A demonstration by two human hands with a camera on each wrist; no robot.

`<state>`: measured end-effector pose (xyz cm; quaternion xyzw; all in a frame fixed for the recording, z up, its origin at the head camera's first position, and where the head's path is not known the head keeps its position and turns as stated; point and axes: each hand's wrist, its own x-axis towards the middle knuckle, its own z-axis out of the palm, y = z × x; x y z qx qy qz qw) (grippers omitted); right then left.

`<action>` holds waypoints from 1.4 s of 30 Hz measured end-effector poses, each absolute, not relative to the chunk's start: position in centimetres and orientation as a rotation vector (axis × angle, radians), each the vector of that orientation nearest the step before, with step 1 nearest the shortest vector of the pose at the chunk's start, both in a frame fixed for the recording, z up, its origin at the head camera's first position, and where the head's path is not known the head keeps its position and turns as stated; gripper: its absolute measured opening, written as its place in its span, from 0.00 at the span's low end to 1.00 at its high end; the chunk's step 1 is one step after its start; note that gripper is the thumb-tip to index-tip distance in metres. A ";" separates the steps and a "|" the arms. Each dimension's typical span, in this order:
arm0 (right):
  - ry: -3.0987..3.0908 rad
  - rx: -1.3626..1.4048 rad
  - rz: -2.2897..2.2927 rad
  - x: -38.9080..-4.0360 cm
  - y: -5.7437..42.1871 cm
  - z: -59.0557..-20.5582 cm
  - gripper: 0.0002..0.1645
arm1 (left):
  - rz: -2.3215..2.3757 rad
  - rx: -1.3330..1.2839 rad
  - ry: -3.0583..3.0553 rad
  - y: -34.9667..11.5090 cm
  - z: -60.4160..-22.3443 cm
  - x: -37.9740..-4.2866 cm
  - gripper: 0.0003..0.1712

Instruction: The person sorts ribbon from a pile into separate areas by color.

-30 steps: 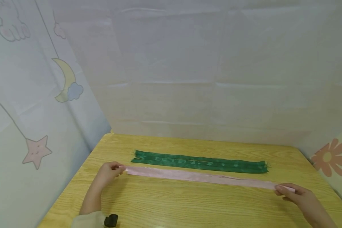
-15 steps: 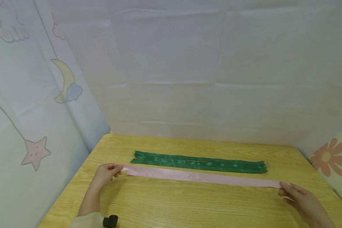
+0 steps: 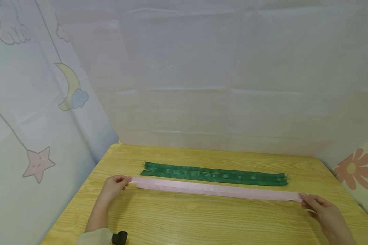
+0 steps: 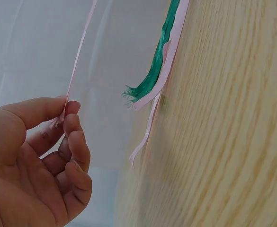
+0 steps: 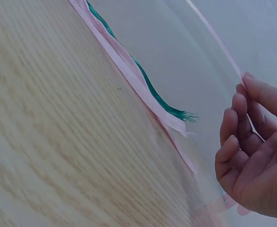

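Both hands hold a long pink ribbon (image 4: 79,52) stretched between them above the table, near its middle. My left hand (image 3: 111,187) pinches its left end between thumb and index finger. At the other end, my right hand (image 3: 326,214) pinches it the same way, other fingers loosely curled. Just beyond it, green ribbons (image 3: 214,176) with frayed ends lie side by side. The wrist views also show more pink ribbon (image 4: 176,42) lying on the table beside the green. From the head, the raised ribbon and those lying beneath overlap, so they are hard to tell apart.
The wood-grain table (image 3: 202,224) runs back to a pale hanging sheet (image 3: 184,68). A printed curtain (image 3: 15,115) stands at the left. A black device (image 3: 119,237) sits at my left sleeve (image 3: 95,237).
My right hand has shifted slightly right to the ribbon's end, which earlier stuck out past the fingers. The pink ribbon now looks smoother and straighter. My left hand has barely moved.
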<state>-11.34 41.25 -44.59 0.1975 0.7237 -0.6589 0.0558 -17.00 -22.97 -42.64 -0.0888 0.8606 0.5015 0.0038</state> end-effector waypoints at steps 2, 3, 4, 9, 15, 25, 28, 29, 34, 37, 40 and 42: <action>2.211 0.666 -1.953 -11.5 41.2 -44.6 0.11 | 1.578 -0.275 2.700 -22.9 -42.7 -16.9 0.17; 2.219 0.696 -1.926 -11.6 41.2 -44.6 0.11 | 1.583 -0.269 2.701 -22.8 -42.7 -16.9 0.17; 2.231 0.720 -1.903 -11.7 41.2 -44.6 0.11 | 1.586 -0.269 2.703 -22.8 -42.8 -16.9 0.17; 2.286 0.786 -1.788 -11.9 41.0 -44.5 0.14 | 1.623 -0.248 2.697 -22.8 -43.3 -17.1 0.17; 2.364 0.790 -1.677 -12.0 41.0 -44.5 0.28 | 1.634 -0.238 2.697 -22.6 -43.4 -17.2 0.15; 2.375 0.769 -1.662 -12.2 41.0 -45.0 0.24 | 1.577 -0.302 2.703 -22.4 -43.6 -17.2 0.14; 2.372 0.750 -1.664 -12.2 40.8 -45.0 0.23 | 1.575 -0.300 2.703 -22.6 -43.8 -17.2 0.15; 2.369 0.740 -1.665 -12.2 40.8 -44.9 0.22 | 1.573 -0.301 2.702 -22.6 -43.9 -17.2 0.15; 2.359 0.730 -1.673 -12.3 40.5 -44.8 0.21 | 1.565 -0.291 2.708 -22.7 -44.0 -17.1 0.16; 2.356 0.726 -1.676 -12.3 40.4 -44.8 0.20 | 1.562 -0.290 2.707 -22.6 -43.9 -17.2 0.15; 2.351 0.708 -1.681 -12.4 40.4 -44.7 0.21 | 1.553 -0.284 2.712 -22.5 -43.8 -17.2 0.15; 2.346 0.706 -1.685 -12.3 40.3 -44.7 0.22 | 1.548 -0.279 2.715 -22.4 -43.6 -17.1 0.15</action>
